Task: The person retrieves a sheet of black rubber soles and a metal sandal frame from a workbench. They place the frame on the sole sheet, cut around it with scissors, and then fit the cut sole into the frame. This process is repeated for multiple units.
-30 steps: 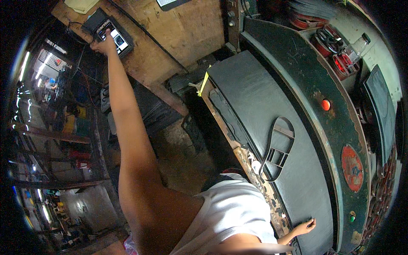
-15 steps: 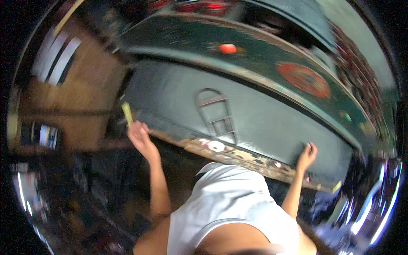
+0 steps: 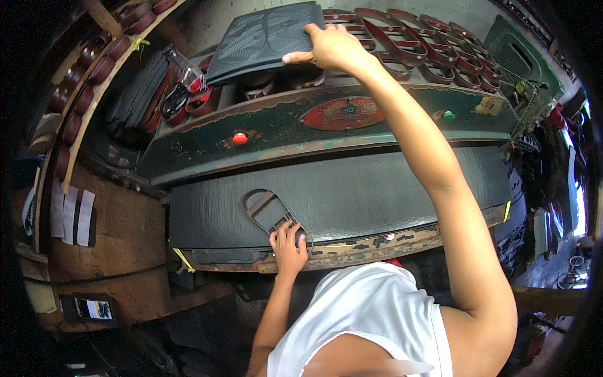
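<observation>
My right hand (image 3: pixel 333 47) reaches up and grips the corner of a dark ribbed rubber sheet (image 3: pixel 260 41) lying on top of the green press machine (image 3: pixel 352 129). My left hand (image 3: pixel 287 246) rests on the lower end of a rusty shoe-sole-shaped cutting die (image 3: pixel 271 217), which lies on the black rubber sheet (image 3: pixel 377 195) covering the machine's bed. My fingers lie over the die's rim at the bed's front edge.
A red button (image 3: pixel 240 138) and a green button (image 3: pixel 448 115) sit on the machine's front. Several sole-shaped dies (image 3: pixel 433 53) lie along its top, more dies and dark sheets (image 3: pixel 147 94) at the left. A phone (image 3: pixel 93 308) rests on a wooden shelf lower left.
The view swung from the wooden shelf to the machine. My left hand left the phone and came onto the die. My right hand rose from the bed's edge to the ribbed sheet on top.
</observation>
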{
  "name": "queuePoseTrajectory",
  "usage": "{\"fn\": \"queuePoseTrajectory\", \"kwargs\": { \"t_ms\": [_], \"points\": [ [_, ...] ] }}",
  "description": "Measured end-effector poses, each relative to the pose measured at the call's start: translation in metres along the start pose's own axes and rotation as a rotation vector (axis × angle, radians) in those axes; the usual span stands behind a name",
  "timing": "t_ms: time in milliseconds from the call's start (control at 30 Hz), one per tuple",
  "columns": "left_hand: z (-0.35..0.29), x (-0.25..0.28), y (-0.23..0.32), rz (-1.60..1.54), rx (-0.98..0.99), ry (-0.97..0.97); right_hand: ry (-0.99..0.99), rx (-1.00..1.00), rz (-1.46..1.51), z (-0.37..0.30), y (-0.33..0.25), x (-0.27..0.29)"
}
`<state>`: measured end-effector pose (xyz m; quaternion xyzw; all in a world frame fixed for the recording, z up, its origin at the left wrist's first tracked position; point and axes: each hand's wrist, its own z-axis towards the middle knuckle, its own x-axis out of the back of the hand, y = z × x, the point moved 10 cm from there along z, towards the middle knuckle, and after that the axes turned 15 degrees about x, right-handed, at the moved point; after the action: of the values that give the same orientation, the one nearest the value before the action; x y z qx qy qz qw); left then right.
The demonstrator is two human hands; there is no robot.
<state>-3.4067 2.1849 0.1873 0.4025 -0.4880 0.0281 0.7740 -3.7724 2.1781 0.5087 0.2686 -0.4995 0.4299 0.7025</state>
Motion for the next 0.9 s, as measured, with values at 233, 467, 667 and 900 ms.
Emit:
{"fn": "queuePoseTrajectory", "kwargs": {
  "t_ms": [233, 467, 667, 900],
  "points": [
    [-0.002, 0.002, -0.004, -0.066, 0.05, 0.132, 0.012, 0.04, 0.216, 0.013, 0.031, 0.007],
    [-0.004, 0.003, -0.005, -0.09, 0.043, 0.113, 0.149, -0.045, 0.911, 0.03, 0.082, 0.036],
    [-0.002, 0.007, 0.0, -0.1, 0.026, 0.154, 0.978, 0.025, 1.151, -0.166, 0.16, 0.16],
    [-0.002, 0.001, -0.007, -0.096, 0.034, 0.132, 1.37, -0.243, 0.98, -0.493, 0.133, 0.1]
  ]
}}
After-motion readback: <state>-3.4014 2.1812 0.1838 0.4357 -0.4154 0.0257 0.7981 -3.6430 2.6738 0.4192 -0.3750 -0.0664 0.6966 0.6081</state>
